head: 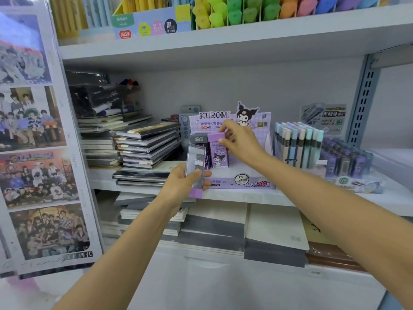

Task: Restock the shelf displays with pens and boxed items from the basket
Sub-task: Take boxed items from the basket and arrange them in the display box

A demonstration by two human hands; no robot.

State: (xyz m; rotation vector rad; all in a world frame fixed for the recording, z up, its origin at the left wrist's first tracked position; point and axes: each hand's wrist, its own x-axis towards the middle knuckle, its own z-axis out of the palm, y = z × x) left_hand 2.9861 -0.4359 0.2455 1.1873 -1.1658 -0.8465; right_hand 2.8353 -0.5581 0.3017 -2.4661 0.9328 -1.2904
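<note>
A purple Kuromi display box [245,182] stands on the middle shelf. My right hand [240,142] pinches the top of a purple lead case [216,151] that stands upright inside the display. My left hand [183,182] grips a clear lead case with a purple end [196,166], held upright just in front of the display's left corner. No basket is in view.
Stacked notebooks [147,144] fill the shelf left of the display. Pastel pens [298,144] and dark lead cases [346,157] stand to its right. Paper stacks [223,224] lie on the shelf below. A poster panel [38,142] borders the left side.
</note>
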